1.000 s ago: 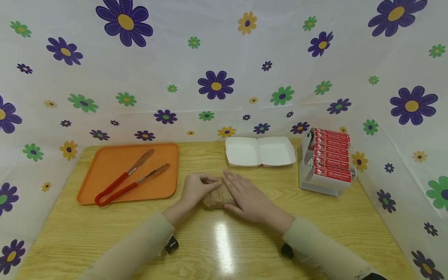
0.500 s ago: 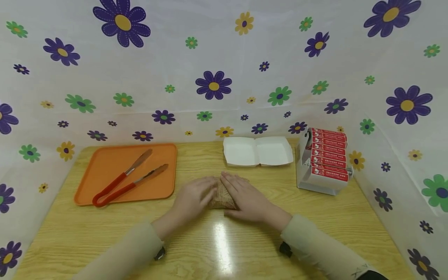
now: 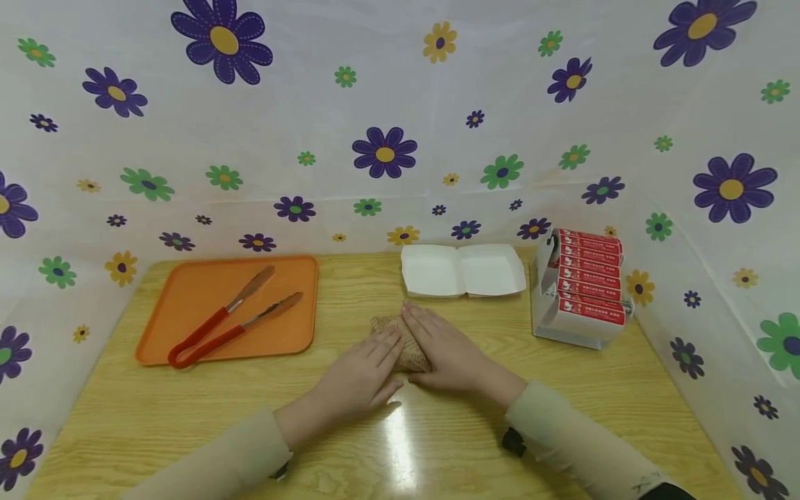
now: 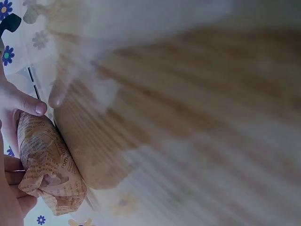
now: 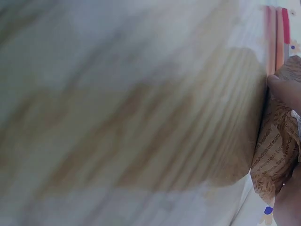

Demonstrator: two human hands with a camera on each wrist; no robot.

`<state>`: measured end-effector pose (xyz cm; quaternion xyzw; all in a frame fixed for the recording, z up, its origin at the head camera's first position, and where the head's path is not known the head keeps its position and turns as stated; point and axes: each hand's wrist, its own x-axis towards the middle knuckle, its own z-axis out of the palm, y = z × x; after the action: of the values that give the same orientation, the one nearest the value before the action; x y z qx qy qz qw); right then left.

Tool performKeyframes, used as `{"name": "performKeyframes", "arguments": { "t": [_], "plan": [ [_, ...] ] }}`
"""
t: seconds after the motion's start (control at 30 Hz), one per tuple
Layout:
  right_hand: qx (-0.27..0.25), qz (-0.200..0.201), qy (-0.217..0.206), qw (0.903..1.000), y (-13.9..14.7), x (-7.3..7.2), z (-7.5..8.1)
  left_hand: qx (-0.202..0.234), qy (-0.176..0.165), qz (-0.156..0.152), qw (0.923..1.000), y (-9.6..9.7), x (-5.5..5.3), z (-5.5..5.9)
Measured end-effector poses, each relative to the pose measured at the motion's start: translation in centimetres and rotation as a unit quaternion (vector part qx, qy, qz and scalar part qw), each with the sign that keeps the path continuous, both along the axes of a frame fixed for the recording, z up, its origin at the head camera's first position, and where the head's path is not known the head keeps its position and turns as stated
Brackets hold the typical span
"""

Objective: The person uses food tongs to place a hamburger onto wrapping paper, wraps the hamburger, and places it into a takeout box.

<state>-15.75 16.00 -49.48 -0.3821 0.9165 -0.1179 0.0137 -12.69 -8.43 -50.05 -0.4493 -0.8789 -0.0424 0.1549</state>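
A small packet wrapped in brown printed paper (image 3: 410,355) sits on the table between the two hands. My left hand (image 3: 355,378) reaches over its left side, fingers laid straight across the paper and thumb held apart on the near side. My right hand (image 3: 451,355) rests against the packet's right side with straight fingers on top and the thumb near its front edge. In the left wrist view the paper (image 4: 49,162) looks crumpled and bunched at one end. The right wrist view catches only part of the wrapped packet (image 5: 275,146). What the paper encloses is hidden.
An orange tray (image 3: 294,278) at the left carries red-handled tongs (image 3: 215,326). A white clamshell box (image 3: 462,271) lies unfolded behind the hands. To the right stands a holder with several red-and-white folded cartons (image 3: 590,278). A flowered sheet (image 3: 262,153) hangs around the table.
My left hand has moved from the packet's far-left edge, where its fingertips worked the paper, to lie over its left side from nearer the body. The right hand stays at the packet's right side.
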Motion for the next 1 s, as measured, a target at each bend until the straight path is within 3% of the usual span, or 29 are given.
{"name": "performKeyframes", "arguments": {
  "t": [0.27, 0.43, 0.53, 0.73, 1.0],
  "plan": [
    [-0.013, 0.024, -0.025, 0.9993, 0.0, 0.1, -0.2, -0.023, -0.012, -0.003, 0.9997, 0.2, 0.2, -0.3],
    [-0.069, 0.019, -0.083, 0.9939, 1.1, 0.4, 0.7, -0.03, -0.047, 0.003, 0.9985, 0.1, 0.5, -0.6],
    [-0.113, -0.009, -0.088, 0.9897, 2.7, 0.8, 1.6, -0.033, -0.058, 0.005, 0.9978, 0.0, 0.7, -0.6],
    [-0.209, -0.067, 0.006, 0.9756, 7.3, 1.0, 3.1, -0.046, -0.055, 0.007, 0.9974, 0.0, 0.8, -0.5],
    [-0.256, -0.144, 0.168, 0.9409, 14.1, 0.6, 4.6, -0.05, -0.065, 0.009, 0.9966, 0.1, 1.0, -0.4]
  ]
}}
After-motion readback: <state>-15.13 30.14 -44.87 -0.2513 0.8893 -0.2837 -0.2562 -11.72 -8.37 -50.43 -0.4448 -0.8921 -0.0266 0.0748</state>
